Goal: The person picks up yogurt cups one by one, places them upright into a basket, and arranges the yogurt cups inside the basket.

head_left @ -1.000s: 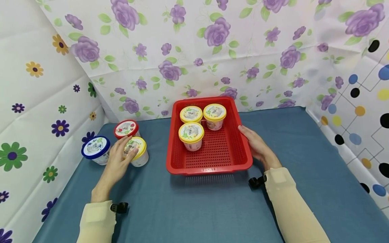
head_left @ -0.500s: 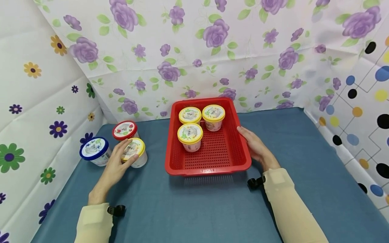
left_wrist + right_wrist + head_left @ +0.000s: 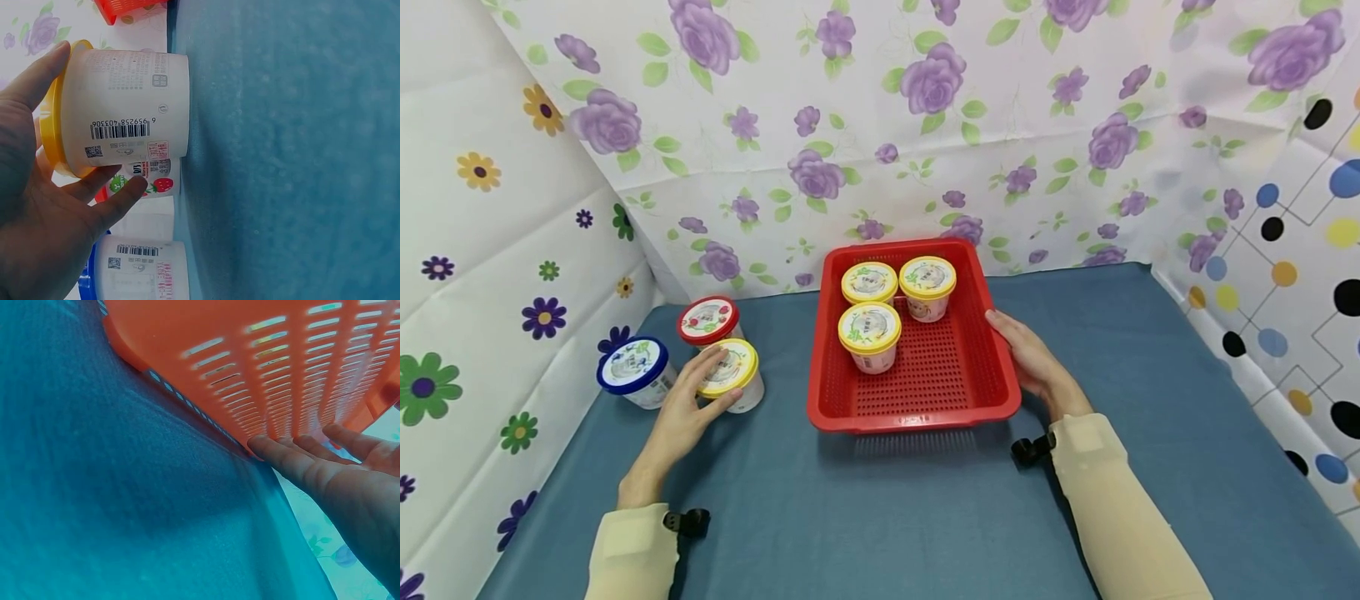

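My left hand (image 3: 683,408) spans a yellow-lidded tub (image 3: 747,398) on the cloth, its thumb at the near side of the lid and fingers at the other. In the left wrist view, the thumb meets the yellow rim, and two fingers extend beside the white wall of the tub (image 3: 131,87). Behind it stands a red-lidded tub (image 3: 708,320); a blue-lidded tub (image 3: 634,367) is to the left. My right hand (image 3: 1036,360) touches the right side of a red plastic basket (image 3: 917,419). Its fingers (image 3: 284,456) lie straight against the slotted wall in the right wrist view.
Inside the basket are three yellow-lidded tubs (image 3: 869,327), grouped toward its back left. A blue cloth (image 3: 880,525) covers the table. Floral sheeting (image 3: 865,125) hangs behind, with patterned sheets at the left and right sides.
The left fingertips have shifted slightly over the yellow lid. The basket, the right hand and the tubs stay in place; the head view drifts a little.
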Tool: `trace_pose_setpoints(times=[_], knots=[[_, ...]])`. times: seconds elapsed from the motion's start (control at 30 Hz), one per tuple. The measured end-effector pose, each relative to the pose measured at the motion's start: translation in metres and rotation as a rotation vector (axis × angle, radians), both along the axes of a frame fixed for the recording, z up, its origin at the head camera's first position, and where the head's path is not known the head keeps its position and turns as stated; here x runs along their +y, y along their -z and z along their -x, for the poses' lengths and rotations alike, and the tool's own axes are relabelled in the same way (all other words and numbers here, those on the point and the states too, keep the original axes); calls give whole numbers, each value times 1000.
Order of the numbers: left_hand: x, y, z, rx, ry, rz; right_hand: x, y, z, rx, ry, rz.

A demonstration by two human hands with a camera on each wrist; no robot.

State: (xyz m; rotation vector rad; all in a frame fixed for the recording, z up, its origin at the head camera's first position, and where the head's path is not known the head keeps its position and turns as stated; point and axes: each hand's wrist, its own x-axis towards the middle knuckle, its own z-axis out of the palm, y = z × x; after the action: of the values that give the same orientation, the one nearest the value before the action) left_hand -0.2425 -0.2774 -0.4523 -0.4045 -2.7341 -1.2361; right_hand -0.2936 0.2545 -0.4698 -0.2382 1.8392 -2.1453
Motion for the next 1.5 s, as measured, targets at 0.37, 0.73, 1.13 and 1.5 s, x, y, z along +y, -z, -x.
trace_pose_setpoints(times=[0.37, 0.73, 1.13, 1.5], knots=[[-2, 0, -1, -16, 9, 1, -1, 0, -1, 2, -5, 6], [0, 0, -2, 8, -7, 4, -1, 1, -1, -1, -2, 2], [4, -6, -3, 44, -22, 19, 0, 0, 0, 8, -8, 8], [6, -15, -6, 66, -27, -5, 0, 0, 0, 9, -10, 8]])
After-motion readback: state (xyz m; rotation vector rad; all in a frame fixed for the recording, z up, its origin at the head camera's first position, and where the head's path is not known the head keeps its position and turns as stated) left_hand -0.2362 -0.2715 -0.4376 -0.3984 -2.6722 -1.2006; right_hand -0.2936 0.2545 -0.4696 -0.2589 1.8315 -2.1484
